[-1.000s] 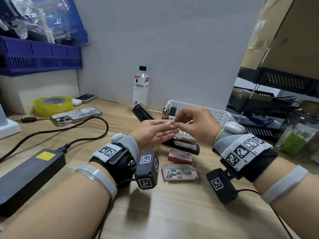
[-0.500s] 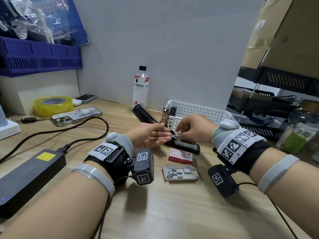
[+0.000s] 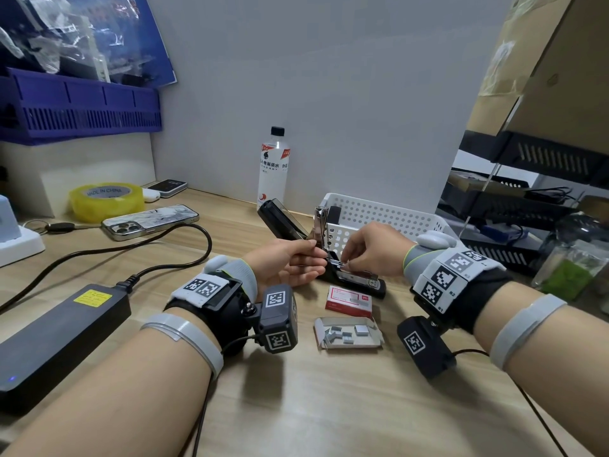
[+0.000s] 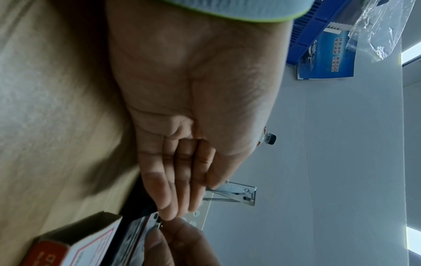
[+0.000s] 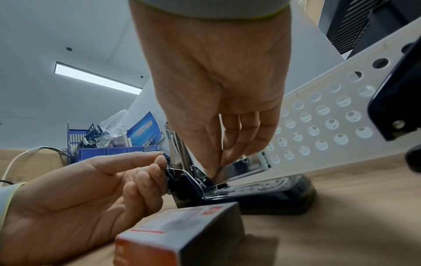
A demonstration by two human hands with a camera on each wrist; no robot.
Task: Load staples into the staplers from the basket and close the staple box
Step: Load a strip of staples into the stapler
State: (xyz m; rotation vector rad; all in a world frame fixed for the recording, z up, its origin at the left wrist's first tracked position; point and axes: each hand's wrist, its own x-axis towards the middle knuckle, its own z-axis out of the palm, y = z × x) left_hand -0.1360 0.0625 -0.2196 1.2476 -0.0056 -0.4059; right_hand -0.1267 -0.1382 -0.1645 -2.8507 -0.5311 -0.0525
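Head view: right hand point(image 3: 372, 250) has come down from mid-air, grip pinching staples into open stapler point(image 3: 356, 278); left hand point(image 3: 290, 262) beside it, grip relaxed, steadying stapler. Loading underway.

The right hand point(image 5: 218, 75) is reaching its fingers point(image 5: 232, 153) down into the open stapler point(image 5: 262, 194), while the left hand point(image 5: 79, 194) is touching its hinge end beside the white basket point(image 5: 330, 115).

Even overhead light from the long white ceiling strip lamp point(image 5: 98, 78); below it my hands cast soft shadows, wrist views blur, edges bend.
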